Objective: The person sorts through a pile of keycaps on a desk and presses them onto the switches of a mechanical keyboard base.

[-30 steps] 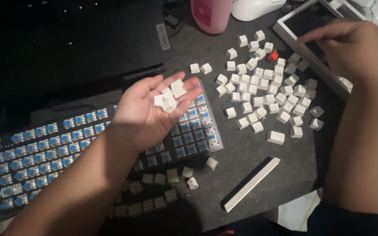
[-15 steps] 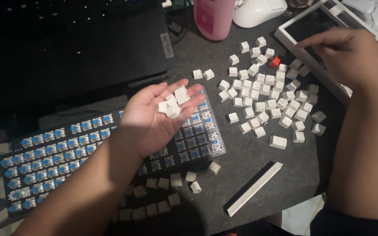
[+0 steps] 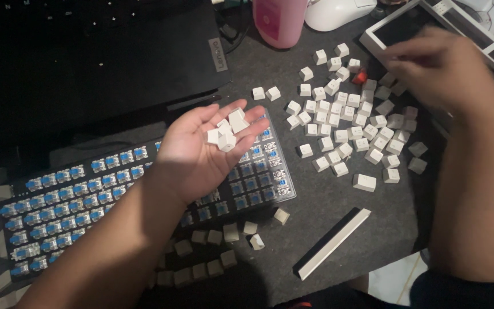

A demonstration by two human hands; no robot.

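My left hand is held palm up over the right end of a bare keyboard with blue switches, and several white keycaps lie in its palm. My right hand is blurred above the far right part of a spread of loose white keycaps on the dark mat, near a red keycap. Whether its fingers hold a keycap I cannot tell. A long white spacebar lies on the mat in front.
A closed black laptop lies at the back left. A pink bottle, a white mouse and a white keyboard frame stand along the back. More keycaps sit in rows in front of the keyboard.
My right hand has moved down and to the left over the keycap pile, now blurred. My left hand with its keycaps has hardly moved.
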